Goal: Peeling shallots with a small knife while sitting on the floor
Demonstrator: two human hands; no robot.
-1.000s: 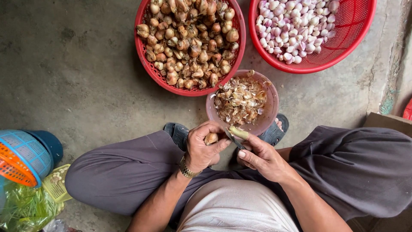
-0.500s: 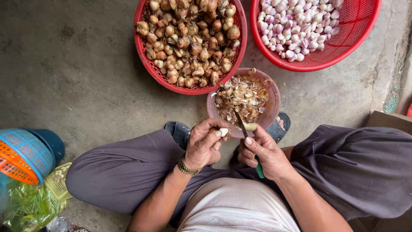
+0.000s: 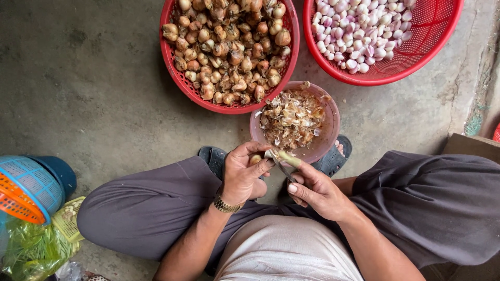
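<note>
Both hands have shifted slightly lower, below the pink bowl (image 3: pixel 329 130) rim. Two red baskets (image 3: pixel 177 67) (image 3: pixel 432 47), one bowl of skins. Left hand (image 3: pixel 242 174) curls around one small brownish shallot (image 3: pixel 255 159); right hand (image 3: pixel 315 190) grips one knife (image 3: pixel 284 162), blade against it

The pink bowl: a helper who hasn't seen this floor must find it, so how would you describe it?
Two big red baskets sit on the concrete floor: one of unpeeled shallots, one of peeled shallots. The pink bowl lies just below their gap, by the left hand. It is smaller, solid-walled, and holds only dry skins.
</note>
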